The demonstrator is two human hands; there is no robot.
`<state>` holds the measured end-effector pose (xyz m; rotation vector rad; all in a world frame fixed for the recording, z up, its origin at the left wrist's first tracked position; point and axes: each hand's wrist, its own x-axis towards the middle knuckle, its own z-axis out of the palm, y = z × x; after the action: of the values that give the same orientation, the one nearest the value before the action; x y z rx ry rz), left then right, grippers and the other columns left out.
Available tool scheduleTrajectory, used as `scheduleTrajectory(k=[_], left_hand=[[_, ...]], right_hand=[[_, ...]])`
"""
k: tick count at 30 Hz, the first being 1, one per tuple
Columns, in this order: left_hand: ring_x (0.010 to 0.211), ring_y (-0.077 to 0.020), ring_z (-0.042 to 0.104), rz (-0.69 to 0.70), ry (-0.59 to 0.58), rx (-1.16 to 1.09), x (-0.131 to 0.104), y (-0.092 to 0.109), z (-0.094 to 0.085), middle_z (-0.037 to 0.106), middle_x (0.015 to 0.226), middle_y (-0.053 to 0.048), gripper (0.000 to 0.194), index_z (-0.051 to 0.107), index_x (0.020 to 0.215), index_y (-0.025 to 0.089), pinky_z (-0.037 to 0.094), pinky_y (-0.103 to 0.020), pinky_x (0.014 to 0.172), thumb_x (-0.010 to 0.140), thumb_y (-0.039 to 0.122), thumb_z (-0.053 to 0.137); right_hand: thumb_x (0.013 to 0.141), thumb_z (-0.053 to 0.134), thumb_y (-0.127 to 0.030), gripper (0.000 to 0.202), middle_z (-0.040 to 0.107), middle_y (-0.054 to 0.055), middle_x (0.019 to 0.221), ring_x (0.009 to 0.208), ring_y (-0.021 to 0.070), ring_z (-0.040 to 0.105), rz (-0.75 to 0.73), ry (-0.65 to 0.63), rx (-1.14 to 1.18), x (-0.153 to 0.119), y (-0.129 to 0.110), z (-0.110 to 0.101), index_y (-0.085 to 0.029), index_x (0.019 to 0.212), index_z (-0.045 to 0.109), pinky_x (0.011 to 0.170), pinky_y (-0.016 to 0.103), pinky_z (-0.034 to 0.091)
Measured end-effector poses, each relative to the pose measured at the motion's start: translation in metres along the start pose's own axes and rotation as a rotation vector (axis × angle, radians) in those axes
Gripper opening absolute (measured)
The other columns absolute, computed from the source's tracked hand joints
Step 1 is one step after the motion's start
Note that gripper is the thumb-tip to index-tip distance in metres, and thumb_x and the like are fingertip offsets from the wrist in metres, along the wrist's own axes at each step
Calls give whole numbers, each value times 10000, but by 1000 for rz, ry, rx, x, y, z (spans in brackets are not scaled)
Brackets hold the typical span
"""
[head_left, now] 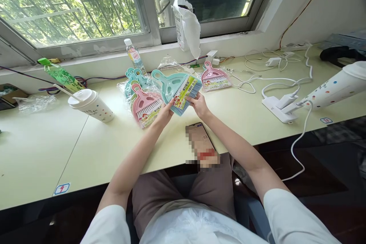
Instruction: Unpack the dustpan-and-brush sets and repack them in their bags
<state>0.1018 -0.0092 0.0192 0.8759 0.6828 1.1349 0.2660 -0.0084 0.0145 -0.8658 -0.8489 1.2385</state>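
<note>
A teal dustpan and brush set (171, 84) with a yellow label is lifted above the table between both hands, its handle pointing to the upper left. My left hand (166, 112) is closed on its lower left edge. At the lower right, my right hand (199, 105) grips the brush side near the blue bristles. A pink dustpan and brush set (145, 105) lies just left of my left hand, on a pile with teal dustpans (135, 76) in clear wrap. Behind my right hand rests another pink dustpan and brush set (215, 78).
A phone (202, 141) lies near the table's front edge. Left stand a lidded cup (91, 105) with a straw and a green-capped bottle (61, 74). A clear bottle (134, 55) is by the window. Right are a power strip (277, 109), white cables and another cup (337, 84).
</note>
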Motion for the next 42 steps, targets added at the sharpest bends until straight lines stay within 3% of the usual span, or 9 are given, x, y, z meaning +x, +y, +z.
scheduleTrajectory(k=[4,9,12,16,24,32,37,42], left_hand=[[1296,-280,573,-37,-58,46,-6,-4,8,673,1299,-70,507,595,1304,252,472,-455,1113,830,360,739],[1276,-270,579,218,31,156,-4,-6,6,642,1320,-83,770,482,1396,273,447,-433,1104,715,344,834],[1248,-277,586,343,105,273,2,-11,-1,620,1331,-89,828,446,1406,275,454,-435,1082,687,367,846],[1250,-284,570,435,57,383,10,-14,-10,603,1335,-85,819,430,1400,286,448,-442,1075,698,425,829],[1248,-285,553,491,-27,547,11,-14,-13,574,1334,-89,730,444,1371,279,424,-432,1077,753,492,768],[1218,-282,576,497,-49,542,13,-15,-17,611,1285,-87,685,431,1389,281,466,-446,1026,796,485,708],[1226,-282,569,507,-38,609,10,-17,-14,617,1282,-87,686,429,1403,273,438,-457,1053,801,477,689],[1241,-282,552,518,-50,689,3,-15,-7,625,1253,-91,597,456,1384,270,409,-455,1074,849,465,639]], right_hand=[[540,891,-396,537,739,40,1051,1080,255,691,-23,39,4,2,0,-2,-245,946,574,918,437,605],[559,880,-373,522,739,30,1050,1048,238,698,-6,58,17,-1,7,4,-244,961,573,910,414,605],[555,882,-318,492,747,19,1015,1004,223,707,33,61,71,-2,9,7,-235,940,588,897,387,605],[593,857,-285,407,755,14,986,981,203,708,94,67,125,3,5,2,-223,914,614,880,351,602],[640,847,-356,470,754,15,999,951,180,705,46,234,160,12,-1,-16,-241,1049,645,789,290,593],[624,784,-174,454,743,-36,910,841,154,695,52,184,175,14,1,-15,-253,1039,617,726,273,594],[659,795,-242,345,735,-27,873,801,145,687,124,262,167,13,1,-17,-230,953,615,701,268,586],[667,836,-401,420,752,-4,907,845,170,704,150,265,126,9,-1,-18,-243,997,629,718,295,597]])
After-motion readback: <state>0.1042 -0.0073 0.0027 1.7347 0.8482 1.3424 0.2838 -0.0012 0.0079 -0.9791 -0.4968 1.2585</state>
